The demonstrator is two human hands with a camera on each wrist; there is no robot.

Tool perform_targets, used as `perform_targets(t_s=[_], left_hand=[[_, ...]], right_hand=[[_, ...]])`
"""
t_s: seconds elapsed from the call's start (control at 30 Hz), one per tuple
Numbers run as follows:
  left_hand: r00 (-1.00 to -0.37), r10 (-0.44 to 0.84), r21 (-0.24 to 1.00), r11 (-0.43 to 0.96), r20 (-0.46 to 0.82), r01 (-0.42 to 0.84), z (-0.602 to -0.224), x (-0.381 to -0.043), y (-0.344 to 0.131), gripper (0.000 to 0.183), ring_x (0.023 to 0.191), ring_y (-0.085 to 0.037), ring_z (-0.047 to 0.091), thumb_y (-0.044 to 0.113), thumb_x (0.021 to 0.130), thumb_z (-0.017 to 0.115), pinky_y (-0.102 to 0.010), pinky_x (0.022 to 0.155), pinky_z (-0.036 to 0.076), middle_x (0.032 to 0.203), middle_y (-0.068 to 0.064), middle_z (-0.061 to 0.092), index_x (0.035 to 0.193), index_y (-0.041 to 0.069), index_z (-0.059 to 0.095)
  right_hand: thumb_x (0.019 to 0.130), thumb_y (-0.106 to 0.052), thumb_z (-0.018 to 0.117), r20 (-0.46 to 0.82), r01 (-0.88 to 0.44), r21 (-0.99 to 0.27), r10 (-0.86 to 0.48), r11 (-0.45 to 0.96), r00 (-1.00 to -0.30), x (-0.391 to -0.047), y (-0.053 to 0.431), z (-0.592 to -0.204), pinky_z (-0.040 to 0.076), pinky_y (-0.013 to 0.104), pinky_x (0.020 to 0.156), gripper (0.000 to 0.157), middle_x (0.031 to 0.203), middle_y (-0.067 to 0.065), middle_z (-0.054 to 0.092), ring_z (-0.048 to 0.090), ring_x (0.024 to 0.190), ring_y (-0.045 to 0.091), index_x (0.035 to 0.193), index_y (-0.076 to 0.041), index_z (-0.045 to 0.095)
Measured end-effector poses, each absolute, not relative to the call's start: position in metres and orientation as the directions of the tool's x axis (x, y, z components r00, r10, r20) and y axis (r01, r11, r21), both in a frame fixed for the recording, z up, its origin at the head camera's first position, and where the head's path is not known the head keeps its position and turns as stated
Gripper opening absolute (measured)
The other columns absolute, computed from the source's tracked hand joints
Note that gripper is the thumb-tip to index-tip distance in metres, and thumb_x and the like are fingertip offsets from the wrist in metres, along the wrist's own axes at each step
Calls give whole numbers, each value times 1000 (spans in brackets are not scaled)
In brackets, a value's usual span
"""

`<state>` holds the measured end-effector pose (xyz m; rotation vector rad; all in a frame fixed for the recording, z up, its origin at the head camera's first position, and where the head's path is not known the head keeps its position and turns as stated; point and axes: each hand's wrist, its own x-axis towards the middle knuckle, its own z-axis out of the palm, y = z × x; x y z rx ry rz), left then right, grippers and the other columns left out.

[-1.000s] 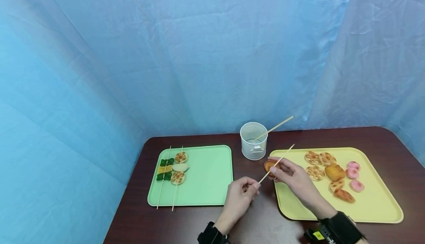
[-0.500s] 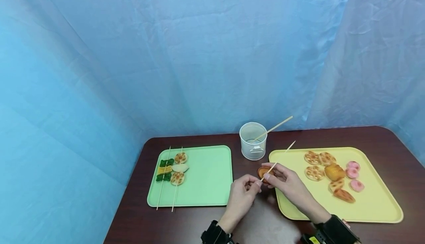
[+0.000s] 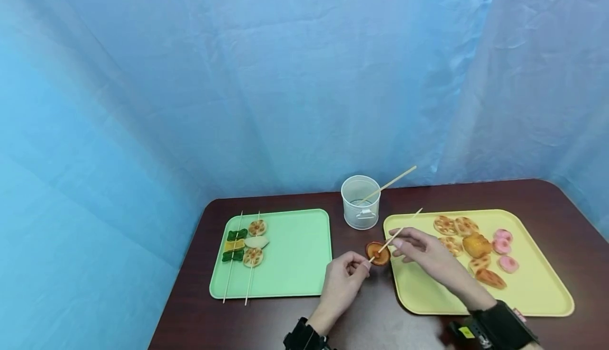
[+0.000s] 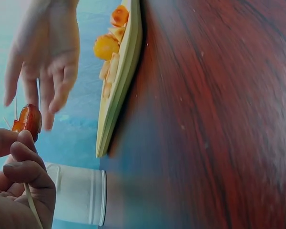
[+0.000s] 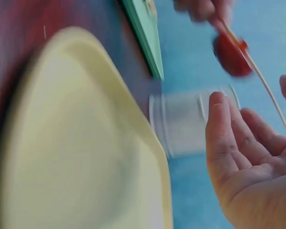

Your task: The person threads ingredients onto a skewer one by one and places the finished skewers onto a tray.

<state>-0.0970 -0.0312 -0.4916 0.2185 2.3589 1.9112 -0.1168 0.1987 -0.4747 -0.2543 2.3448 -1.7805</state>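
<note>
My left hand (image 3: 343,278) pinches a thin wooden skewer (image 3: 387,243) near its lower end. A round, glossy reddish-brown mushroom (image 3: 384,257) is threaded on it, right by the left fingertips. In the left wrist view, the mushroom (image 4: 31,120) sits just beyond the thumb and index finger. My right hand (image 3: 430,257) hovers over the near-left part of the yellow tray (image 3: 533,292), around the skewer's upper part. In the right wrist view, the fingers of the right hand (image 5: 257,162) are spread loosely, with the skewer (image 5: 269,90) passing between them and the thumb.
On the green tray (image 3: 300,255) lie two loaded skewers, one with green and yellow pieces (image 3: 234,245), one with lotus root slices (image 3: 253,257). Behind stands a clear cup (image 3: 360,218) holding a stick (image 3: 399,176). Lotus slices (image 3: 444,226) and pink rings (image 3: 508,264) lie on the yellow tray.
The mushroom has moved left and down along the skewer to the left fingertips. My right hand has let go of it and drawn back to the right.
</note>
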Motion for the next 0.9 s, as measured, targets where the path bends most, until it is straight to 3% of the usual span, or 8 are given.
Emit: perform_targets(t_s=[0.13,0.27,0.43,0.7,0.9], left_hand=[[-985,170,973,225,7,46,-493,-98,-36,10,57,-1,52,11,94,71,-17,54,40,72,7,66,88,3,73],[-985,172,969,241,8,50,-495,-98,-39,9,57,-2,53,12,95,71,-18,54,41,72,7,66,88,6,74],[-986,168,968,245,16,57,-497,-97,-42,9,58,-1,54,12,94,71,-18,55,42,73,7,67,87,7,74],[-988,154,964,259,14,54,-499,-98,-46,8,57,-1,53,10,94,72,-18,54,42,72,8,66,86,7,73],[-990,143,962,269,2,40,-499,-97,-48,7,58,-2,54,10,93,72,-19,54,42,72,8,65,87,8,73]], right_hand=[[108,-23,56,4,-93,-917,-224,388,-975,-121,226,-470,59,36,82,41,123,24,69,72,101,28,134,8,59],[107,-24,60,41,-145,-809,-191,569,-981,-124,250,-465,58,30,78,34,117,16,73,72,101,27,127,3,67],[102,-23,66,83,-173,-611,-155,772,-985,-127,266,-463,53,37,73,27,109,11,75,71,96,30,120,-3,73],[93,-10,73,169,-233,-461,-173,856,-970,-126,273,-469,46,38,63,17,100,9,73,63,78,19,109,-5,75],[88,-13,80,229,-293,-337,-224,894,-947,-124,274,-474,54,53,70,25,103,14,73,69,93,36,111,-4,74]])
